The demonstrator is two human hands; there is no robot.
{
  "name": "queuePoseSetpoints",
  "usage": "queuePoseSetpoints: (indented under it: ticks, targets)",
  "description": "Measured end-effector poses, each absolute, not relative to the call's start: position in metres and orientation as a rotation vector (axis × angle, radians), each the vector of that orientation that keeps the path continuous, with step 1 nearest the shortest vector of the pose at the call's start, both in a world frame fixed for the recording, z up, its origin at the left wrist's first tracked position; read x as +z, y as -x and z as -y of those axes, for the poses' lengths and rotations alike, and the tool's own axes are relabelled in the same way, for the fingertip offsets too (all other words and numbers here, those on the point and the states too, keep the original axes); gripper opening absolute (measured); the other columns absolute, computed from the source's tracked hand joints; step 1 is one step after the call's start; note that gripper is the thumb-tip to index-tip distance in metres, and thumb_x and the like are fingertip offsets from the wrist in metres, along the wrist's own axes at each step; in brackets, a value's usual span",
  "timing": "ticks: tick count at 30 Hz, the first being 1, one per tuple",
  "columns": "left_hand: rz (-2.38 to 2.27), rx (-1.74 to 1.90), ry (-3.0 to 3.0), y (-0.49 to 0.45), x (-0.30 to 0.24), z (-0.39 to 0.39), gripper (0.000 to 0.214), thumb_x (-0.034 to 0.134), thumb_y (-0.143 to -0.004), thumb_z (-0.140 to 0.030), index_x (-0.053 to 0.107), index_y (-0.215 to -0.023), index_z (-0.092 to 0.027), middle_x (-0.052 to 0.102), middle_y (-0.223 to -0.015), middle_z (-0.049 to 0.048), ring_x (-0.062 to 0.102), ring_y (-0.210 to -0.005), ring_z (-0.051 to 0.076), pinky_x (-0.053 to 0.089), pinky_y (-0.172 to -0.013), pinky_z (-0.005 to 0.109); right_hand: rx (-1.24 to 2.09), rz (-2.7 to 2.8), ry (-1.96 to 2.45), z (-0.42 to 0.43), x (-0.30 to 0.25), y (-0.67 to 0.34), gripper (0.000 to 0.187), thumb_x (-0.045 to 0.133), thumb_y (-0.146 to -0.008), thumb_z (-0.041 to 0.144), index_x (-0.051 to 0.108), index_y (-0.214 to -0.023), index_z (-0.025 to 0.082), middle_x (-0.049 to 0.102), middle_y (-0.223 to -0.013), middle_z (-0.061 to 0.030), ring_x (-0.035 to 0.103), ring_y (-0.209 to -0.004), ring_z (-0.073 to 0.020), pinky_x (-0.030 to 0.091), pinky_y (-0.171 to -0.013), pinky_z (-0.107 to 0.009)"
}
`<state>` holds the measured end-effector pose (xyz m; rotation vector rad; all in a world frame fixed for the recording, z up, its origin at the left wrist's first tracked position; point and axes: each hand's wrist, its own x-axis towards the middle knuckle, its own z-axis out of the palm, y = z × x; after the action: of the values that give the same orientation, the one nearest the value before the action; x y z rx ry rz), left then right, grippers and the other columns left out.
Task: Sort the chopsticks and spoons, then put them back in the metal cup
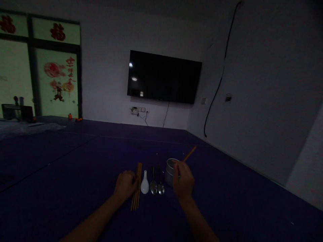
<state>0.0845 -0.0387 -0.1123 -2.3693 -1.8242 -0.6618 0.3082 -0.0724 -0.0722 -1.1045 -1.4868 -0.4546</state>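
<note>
My left hand [125, 183] is curled at the left side of several wooden chopsticks [136, 194], its fingertips against them as they lie side by side on the table. A wooden chopstick [189, 154] is in the closed fingers of my right hand [183, 179], slanting up to the right. That hand is at the right side of a grey metal cup [169, 173] and hides part of it. Between the hands lie a white soup spoon [144, 185], a metal spoon [153, 187] and a second metal spoon [160, 189], bowls toward me.
The dark blue tabletop [75, 168] reaches to the walls. Clear plastic sheeting [30, 127], a dark box-like holder [17, 111] and small orange items [78, 119] are at the far left. A television [164, 77] hangs on the back wall, and a black cable [217, 88] runs down the right wall.
</note>
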Motion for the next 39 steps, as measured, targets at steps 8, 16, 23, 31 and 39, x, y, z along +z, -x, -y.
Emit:
queuePoseSetpoints:
  ticks: [8,16,23,31,39]
  targets:
    - [1.904,-0.567,2.369,-0.085,-0.111,0.037,0.023,0.043,-0.085,-0.029,0.062,-0.076,-0.018,0.066,-0.085,0.0069,0.060,-0.087,0.021,0.038,-0.074,0.031,-0.314,2.152,1.226,0.075,-0.093,-0.266,0.027,0.038,-0.093,0.022,0.064,-0.085,0.020,0.064,-0.080,-0.0041,0.059,-0.078,-0.0160,0.040,-0.071,-0.026]
    - [1.908,-0.590,2.394,-0.088,-0.106,0.044,0.018,0.047,-0.081,-0.028,0.061,-0.077,-0.018,0.067,-0.089,0.0066,0.059,-0.089,0.022,0.037,-0.076,0.032,-0.005,2.297,1.358,0.069,-0.106,-0.263,0.029,0.043,-0.085,0.012,0.065,-0.102,0.019,0.066,-0.099,-0.0060,0.057,-0.099,-0.0188,0.037,-0.088,-0.029]
    - [1.944,-0.562,2.391,-0.090,-0.102,0.048,0.020,0.048,-0.079,-0.031,0.061,-0.074,-0.018,0.068,-0.088,0.0064,0.059,-0.090,0.022,0.036,-0.078,0.032,0.082,2.293,1.330,0.069,-0.109,-0.263,0.032,0.044,-0.083,0.014,0.065,-0.107,0.019,0.066,-0.104,-0.0064,0.055,-0.103,-0.0198,0.037,-0.090,-0.030]
    - [1.980,-0.486,2.344,-0.087,-0.097,0.048,0.030,0.044,-0.079,-0.038,0.063,-0.067,-0.018,0.070,-0.082,0.0082,0.061,-0.089,0.024,0.035,-0.080,0.037,0.091,2.283,1.311,0.070,-0.109,-0.263,0.032,0.043,-0.085,0.016,0.065,-0.108,0.020,0.065,-0.105,-0.0062,0.054,-0.104,-0.0197,0.037,-0.091,-0.031]
    - [1.980,-0.439,2.300,-0.084,-0.099,0.046,0.036,0.040,-0.080,-0.038,0.067,-0.068,-0.018,0.071,-0.080,0.0111,0.062,-0.091,0.027,0.035,-0.083,0.041,0.092,2.275,1.320,0.068,-0.109,-0.263,0.034,0.043,-0.084,0.014,0.065,-0.109,0.020,0.065,-0.107,-0.0066,0.056,-0.104,-0.0191,0.038,-0.091,-0.030]
